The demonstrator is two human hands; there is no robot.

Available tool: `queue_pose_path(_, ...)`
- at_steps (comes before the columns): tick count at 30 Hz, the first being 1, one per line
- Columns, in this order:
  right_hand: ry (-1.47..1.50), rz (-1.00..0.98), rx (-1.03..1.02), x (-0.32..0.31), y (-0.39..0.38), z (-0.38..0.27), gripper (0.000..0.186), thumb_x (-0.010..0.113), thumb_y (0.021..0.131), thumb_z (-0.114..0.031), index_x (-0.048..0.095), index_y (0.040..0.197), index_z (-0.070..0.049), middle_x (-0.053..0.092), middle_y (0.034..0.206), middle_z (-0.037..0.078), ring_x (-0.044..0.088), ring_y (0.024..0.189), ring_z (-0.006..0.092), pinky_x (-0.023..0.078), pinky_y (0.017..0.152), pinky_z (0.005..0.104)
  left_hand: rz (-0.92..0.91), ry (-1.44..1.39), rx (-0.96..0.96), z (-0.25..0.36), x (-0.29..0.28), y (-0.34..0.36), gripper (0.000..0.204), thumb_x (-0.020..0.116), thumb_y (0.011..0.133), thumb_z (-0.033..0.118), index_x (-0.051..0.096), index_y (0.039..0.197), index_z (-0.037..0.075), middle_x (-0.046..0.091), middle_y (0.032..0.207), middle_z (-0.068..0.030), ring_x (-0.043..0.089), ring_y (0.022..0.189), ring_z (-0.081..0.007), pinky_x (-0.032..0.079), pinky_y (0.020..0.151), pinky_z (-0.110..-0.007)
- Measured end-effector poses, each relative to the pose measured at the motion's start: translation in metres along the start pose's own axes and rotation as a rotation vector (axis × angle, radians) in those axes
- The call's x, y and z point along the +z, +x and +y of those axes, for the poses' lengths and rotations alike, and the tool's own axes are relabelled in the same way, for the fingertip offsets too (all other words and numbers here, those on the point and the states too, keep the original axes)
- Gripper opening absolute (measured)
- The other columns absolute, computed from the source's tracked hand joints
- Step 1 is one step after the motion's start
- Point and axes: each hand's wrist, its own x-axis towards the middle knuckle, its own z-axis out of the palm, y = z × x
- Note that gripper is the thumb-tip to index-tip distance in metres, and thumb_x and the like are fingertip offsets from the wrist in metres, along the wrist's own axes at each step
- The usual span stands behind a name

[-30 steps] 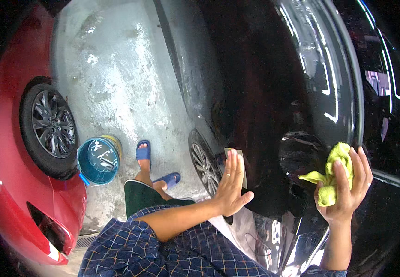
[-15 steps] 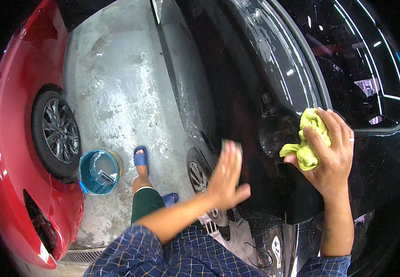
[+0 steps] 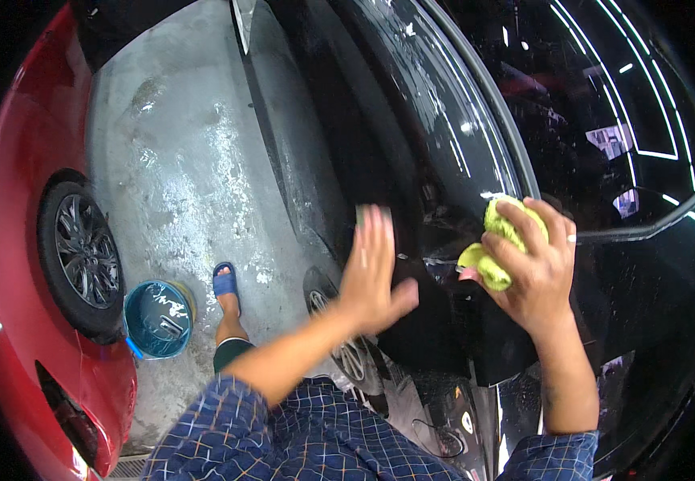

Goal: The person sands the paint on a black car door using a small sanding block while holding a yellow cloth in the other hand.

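My right hand (image 3: 533, 268) grips a bunched yellow-green cloth (image 3: 493, 272) and presses it to the glossy black car (image 3: 435, 309), close to the lower corner of its dark side window (image 3: 580, 152). The fingers curl over the cloth, hiding part of it. With fingers stretched out and thumb apart, my left hand (image 3: 371, 280) holds nothing. It sits over the car's dark side, left of the cloth; whether it touches the panel I cannot tell. Its fingertips are slightly blurred.
A red car (image 3: 22, 240) with a dark-spoked wheel (image 3: 87, 248) stands on the left. Beside that wheel is a blue bucket (image 3: 132, 313) with water and an object inside. Wet grey floor (image 3: 179, 152) lies between the cars. My foot in a blue sandal (image 3: 224, 280) stands near the bucket.
My right hand and the cloth have shifted left in view, and the hand is turned slightly. The left hand has moved left and up. The whole view has shifted as well.
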Motion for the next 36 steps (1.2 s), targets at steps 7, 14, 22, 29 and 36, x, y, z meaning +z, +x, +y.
queue_pose_path(7, -0.045, 0.151, -0.035, 0.038, 0.071, 0.006, 0.021, 0.087, 0.072, -0.018, 0.071, 0.085, -0.017, 0.067, 0.104, 0.005, 0.064, 0.101, 0.0307, 0.052, 0.085, 0.0452, 0.227, 0.198, -0.025, -0.047, -0.016, 0.105, 0.084, 0.044, 0.114, 0.037, 0.010, 0.166, -0.021, 0.010, 0.174, -0.0445, 0.006, 0.165, -0.0589, 0.010, 0.136, -0.061)
queue_pose_path(14, -0.130, 0.242, 0.077, 0.043, 0.085, 0.013, 0.021, 0.084, 0.071, -0.016, 0.076, 0.090, -0.019, 0.070, 0.103, 0.003, 0.068, 0.103, 0.0291, 0.056, 0.087, 0.0445, -0.013, 0.096, 0.060, 0.011, -0.004, 0.015, 0.107, 0.053, 0.107, 0.057, 0.006, 0.168, -0.017, 0.004, 0.177, -0.0427, 0.002, 0.166, -0.0569, 0.005, 0.136, -0.062)
queue_pose_path(22, -0.104, 0.277, 0.071, 0.048, 0.093, 0.010, 0.022, 0.084, 0.070, -0.015, 0.078, 0.090, -0.019, 0.070, 0.102, 0.003, 0.069, 0.102, 0.0287, 0.056, 0.086, 0.0439, 0.070, 0.021, 0.032, 0.023, 0.019, 0.016, 0.098, 0.041, 0.113, 0.053, 0.001, 0.169, -0.017, -0.001, 0.178, -0.0401, -0.003, 0.167, -0.0546, -0.001, 0.136, -0.060)
queue_pose_path(29, -0.097, 0.314, 0.038, 0.044, 0.101, 0.008, 0.023, 0.085, 0.070, -0.015, 0.077, 0.092, -0.019, 0.070, 0.102, 0.003, 0.068, 0.100, 0.0282, 0.055, 0.085, 0.0431, 0.250, -0.137, -0.080, 0.038, 0.011, 0.067, 0.094, 0.027, 0.117, 0.058, -0.005, 0.171, -0.012, -0.005, 0.180, -0.0359, -0.005, 0.169, -0.0487, -0.001, 0.136, -0.058)
queue_pose_path(36, -0.051, 0.300, 0.059, 0.036, 0.112, 0.000, 0.020, 0.084, 0.071, -0.015, 0.073, 0.087, -0.019, 0.068, 0.103, 0.004, 0.066, 0.101, 0.0282, 0.053, 0.086, 0.0443, 0.362, -0.219, -0.046, -0.040, -0.039, 0.160, 0.084, 0.018, 0.119, 0.052, -0.001, 0.171, -0.011, -0.002, 0.180, -0.0346, -0.006, 0.169, -0.0463, 0.002, 0.138, -0.053)
